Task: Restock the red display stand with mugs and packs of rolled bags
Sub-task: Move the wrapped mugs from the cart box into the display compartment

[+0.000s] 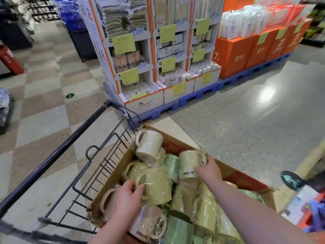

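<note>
Taking hold of two film-wrapped mugs in the cardboard box point(112, 173) riding in the cart point(73, 136), lower centre.
Curling left hand point(129, 194) round the yellow-green mug point(158, 185) at its handle, clamping right hand point(209, 170) on the "concise" mug point(189, 163); probably pairing them to halve trips.

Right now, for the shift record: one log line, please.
left hand: grips yellow mug by handle | right hand: holds pale mug marked concise | where: cardboard box in cart

Bare left hand point(127, 196) and bare right hand point(209, 171) on bare forearms point(249, 206).
</note>
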`<state>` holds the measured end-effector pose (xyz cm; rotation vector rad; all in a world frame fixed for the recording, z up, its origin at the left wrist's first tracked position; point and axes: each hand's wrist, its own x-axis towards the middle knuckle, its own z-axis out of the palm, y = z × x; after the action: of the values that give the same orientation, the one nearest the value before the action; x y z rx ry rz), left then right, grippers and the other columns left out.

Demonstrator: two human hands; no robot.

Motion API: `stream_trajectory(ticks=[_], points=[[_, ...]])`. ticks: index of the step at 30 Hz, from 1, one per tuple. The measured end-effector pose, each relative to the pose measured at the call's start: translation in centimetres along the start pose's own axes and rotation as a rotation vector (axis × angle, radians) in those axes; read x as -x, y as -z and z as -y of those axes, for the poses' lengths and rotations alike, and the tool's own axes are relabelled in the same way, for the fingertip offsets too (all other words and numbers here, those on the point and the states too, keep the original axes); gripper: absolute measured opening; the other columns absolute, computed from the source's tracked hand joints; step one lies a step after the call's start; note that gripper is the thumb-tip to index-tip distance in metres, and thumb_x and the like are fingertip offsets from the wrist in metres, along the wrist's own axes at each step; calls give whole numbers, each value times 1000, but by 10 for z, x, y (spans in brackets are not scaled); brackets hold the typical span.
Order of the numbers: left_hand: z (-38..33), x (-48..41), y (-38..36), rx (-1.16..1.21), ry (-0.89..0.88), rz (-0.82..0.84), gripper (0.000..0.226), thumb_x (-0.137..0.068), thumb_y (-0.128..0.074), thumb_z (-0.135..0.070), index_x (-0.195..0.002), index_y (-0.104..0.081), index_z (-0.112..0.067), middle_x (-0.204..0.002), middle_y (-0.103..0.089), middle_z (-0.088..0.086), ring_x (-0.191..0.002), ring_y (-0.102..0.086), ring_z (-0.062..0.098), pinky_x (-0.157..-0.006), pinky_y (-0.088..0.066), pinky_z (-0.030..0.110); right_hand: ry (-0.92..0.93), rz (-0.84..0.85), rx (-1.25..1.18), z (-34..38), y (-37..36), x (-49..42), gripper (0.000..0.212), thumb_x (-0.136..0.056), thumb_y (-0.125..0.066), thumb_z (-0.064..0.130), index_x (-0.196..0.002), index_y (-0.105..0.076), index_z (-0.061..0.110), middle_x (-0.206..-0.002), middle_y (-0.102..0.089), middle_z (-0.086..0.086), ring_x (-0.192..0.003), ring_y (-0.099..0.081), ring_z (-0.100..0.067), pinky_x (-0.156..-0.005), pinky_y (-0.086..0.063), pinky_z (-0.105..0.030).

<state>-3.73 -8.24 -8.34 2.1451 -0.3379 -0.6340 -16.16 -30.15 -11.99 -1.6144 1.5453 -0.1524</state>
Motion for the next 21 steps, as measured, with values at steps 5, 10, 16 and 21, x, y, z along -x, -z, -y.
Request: stream_trajectory(ticks=[5,10,16,21], points=[[-1,-6,-3,-33,-46,30,17,-89,-62,-21,-81,-62,-5,-79,-67,16,-70,-61,29,-65,-50,41,-45,34,-2,-14,9,8,37,-83,-62,33,-109,-53,8,-99,-60,-6,-89,-58,-25,-72,-44,-31],[-2,-7,-5,-70,-78,109,20,-91,-60,-21,-85,-62,-1,-83,-66,20,-66,-56,25,-57,-39,30,-21,-26,-54,-24,9,21,17,-86,-55,23,-85,-60,7,-78,-59,-7,-68,-52,-23,-59,-38,-29],[-4,-10,-7,-81,-135,201,18,-92,-58,-21,-80,-60,-7,-78,-64,14,-68,-58,27,-60,-43,33,10,-95,-105,-31,17,48,4,-87,-54,15,-84,-53,13,-74,-55,-3,-66,-52,-22,-60,-40,-29],[-8,-9,-15,-84,-205,279,16,-92,-58,-19,-80,-59,-8,-78,-63,16,-69,-60,28,-65,-51,42,-18,-159,-171,-45,29,73,7,-87,-55,15,-94,-54,13,-81,-59,-2,-77,-61,-24,-74,-51,-36]])
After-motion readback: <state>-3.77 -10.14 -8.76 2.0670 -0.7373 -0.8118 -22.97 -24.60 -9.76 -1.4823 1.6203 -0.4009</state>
